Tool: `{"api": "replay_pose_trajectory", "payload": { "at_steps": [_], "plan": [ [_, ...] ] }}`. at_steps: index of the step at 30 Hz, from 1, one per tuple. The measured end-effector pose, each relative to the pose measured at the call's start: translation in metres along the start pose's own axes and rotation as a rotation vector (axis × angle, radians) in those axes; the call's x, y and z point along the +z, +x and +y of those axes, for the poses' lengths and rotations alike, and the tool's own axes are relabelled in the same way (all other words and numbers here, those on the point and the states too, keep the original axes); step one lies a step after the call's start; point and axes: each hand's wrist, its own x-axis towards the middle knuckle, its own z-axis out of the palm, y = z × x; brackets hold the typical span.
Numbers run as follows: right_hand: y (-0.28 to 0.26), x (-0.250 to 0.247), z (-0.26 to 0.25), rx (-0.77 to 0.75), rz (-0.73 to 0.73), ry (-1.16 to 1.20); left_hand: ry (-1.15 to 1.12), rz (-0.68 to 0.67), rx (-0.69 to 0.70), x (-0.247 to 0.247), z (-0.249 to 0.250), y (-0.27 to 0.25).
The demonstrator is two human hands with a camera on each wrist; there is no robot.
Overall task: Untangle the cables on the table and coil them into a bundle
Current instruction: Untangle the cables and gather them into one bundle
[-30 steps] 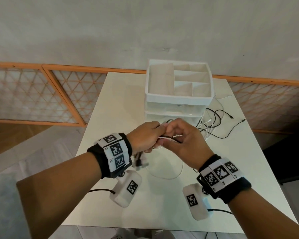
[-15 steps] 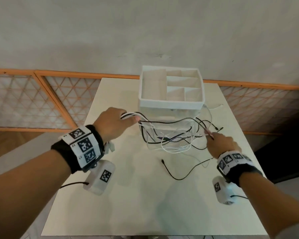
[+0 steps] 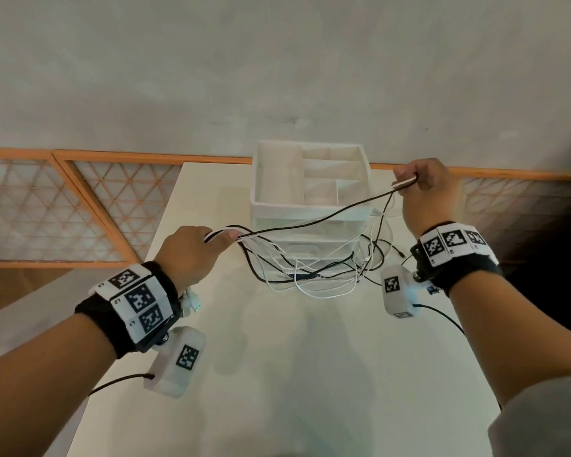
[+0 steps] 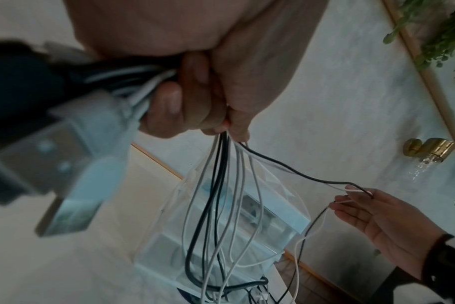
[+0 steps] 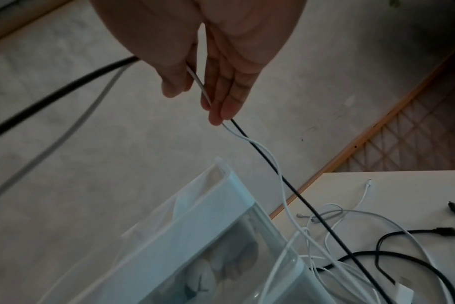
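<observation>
Several black and white cables point(image 3: 310, 278) hang in tangled loops in front of a white organizer point(image 3: 307, 206). My left hand point(image 3: 225, 234) grips a gathered bunch of them above the table, fingers curled round the strands point(image 4: 213, 205) in the left wrist view. My right hand point(image 3: 409, 183) is raised higher, at the organizer's right. It pinches one black and one white strand between thumb and fingers point(image 5: 226, 92). Both strands run taut down to the tangle. Loose cable ends point(image 5: 413, 231) lie on the table to the right of the organizer.
The white table point(image 3: 277, 374) stretches toward me below the hanging loops. The organizer, with open top compartments and clear drawers point(image 5: 221, 205), stands at the table's back against a grey wall. An orange-framed lattice panel point(image 3: 80, 209) runs behind the table.
My hands started together over the table and have pulled apart. The right hand rose up and to the right with its strands, and the cable loops lifted off the table.
</observation>
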Motion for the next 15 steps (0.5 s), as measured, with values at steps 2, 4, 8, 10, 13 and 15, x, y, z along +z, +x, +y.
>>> {"api": "replay_pose_trajectory", "payload": {
  "at_steps": [2, 4, 8, 10, 13, 15],
  "plan": [
    [-0.002, 0.0, 0.004, -0.029, 0.032, 0.04, 0.029, 0.027, -0.006, -0.001, -0.002, 0.0],
    [-0.001, 0.002, 0.006, -0.065, 0.069, 0.045, 0.082, 0.055, 0.006, 0.001, -0.003, -0.001],
    [-0.001, 0.005, 0.034, 0.126, -0.043, -0.264, -0.028, 0.168, -0.003, 0.003, -0.009, 0.005],
    [-0.01, 0.002, 0.076, 0.338, -0.246, -0.482, -0.121, 0.252, -0.03, -0.003, -0.012, 0.009],
    [-0.032, -0.007, 0.113, 0.562, -0.325, -0.569, -0.192, 0.278, -0.02, -0.009, -0.011, 0.009],
    [-0.032, -0.008, 0.107, 0.535, -0.24, -0.546, -0.107, 0.172, 0.036, -0.003, -0.008, 0.007]
  ]
}}
